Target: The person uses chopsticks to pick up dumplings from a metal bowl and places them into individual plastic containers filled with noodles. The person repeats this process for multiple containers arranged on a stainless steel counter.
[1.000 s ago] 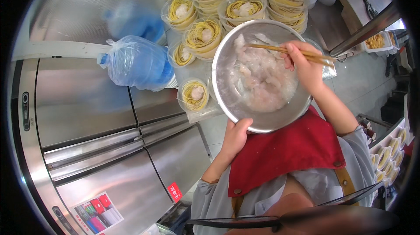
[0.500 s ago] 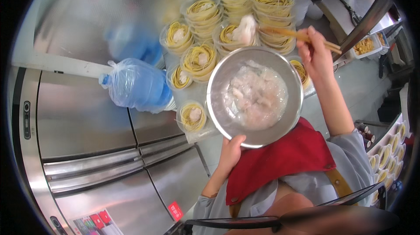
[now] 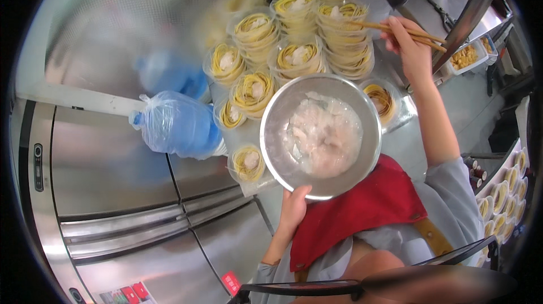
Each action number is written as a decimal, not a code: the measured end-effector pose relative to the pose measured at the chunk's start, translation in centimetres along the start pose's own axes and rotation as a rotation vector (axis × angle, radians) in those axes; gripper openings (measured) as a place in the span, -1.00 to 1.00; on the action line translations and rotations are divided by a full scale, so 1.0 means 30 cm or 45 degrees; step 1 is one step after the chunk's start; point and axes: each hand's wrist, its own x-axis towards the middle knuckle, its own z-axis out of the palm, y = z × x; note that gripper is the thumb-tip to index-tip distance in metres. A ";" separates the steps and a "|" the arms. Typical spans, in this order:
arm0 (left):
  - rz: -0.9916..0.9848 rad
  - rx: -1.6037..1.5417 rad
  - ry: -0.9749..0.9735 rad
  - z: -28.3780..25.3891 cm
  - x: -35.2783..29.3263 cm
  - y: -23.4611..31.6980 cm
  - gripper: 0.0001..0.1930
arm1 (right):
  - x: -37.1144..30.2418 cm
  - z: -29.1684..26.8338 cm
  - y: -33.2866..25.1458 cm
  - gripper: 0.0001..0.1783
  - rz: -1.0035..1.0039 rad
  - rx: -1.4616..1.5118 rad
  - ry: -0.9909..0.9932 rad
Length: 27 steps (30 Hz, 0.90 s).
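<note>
My left hand point(image 3: 294, 206) grips the near rim of a steel mixing bowl point(image 3: 369, 134), which is tilted toward me. Pale, wet pieces of what looks like raw meat or fish point(image 3: 325, 140) lie in it. In my right hand point(image 3: 408, 49) is a pair of wooden chopsticks point(image 3: 428, 38). Their tips reach a plastic bowl of yellow noodles point(image 3: 355, 11) on top of a stack, beside a pale piece point(image 3: 335, 13) lying on the noodles. Just beyond the steel bowl, another noodle bowl point(image 3: 296, 58) carries a pale piece too.
Several stacked noodle bowls point(image 3: 254, 28) crowd the table. A noodle bowl point(image 3: 380, 100) with darker strands stands at the right. Left are a bagged blue water jug point(image 3: 181, 121) and a steel refrigerator point(image 3: 113, 162). Scissors point(image 3: 440, 11) and a tub of yellowish pieces point(image 3: 465, 58) lie far right.
The chopsticks have moved from the middle bowl up to the stack at the right back. A white clump at their tips now lies on noodles. The steel bowl has shifted slightly left and nearer.
</note>
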 end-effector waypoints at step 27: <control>-0.107 -0.059 -0.073 0.061 -0.009 0.106 -0.65 | -0.401 0.030 0.116 -0.88 -0.534 -0.755 -0.610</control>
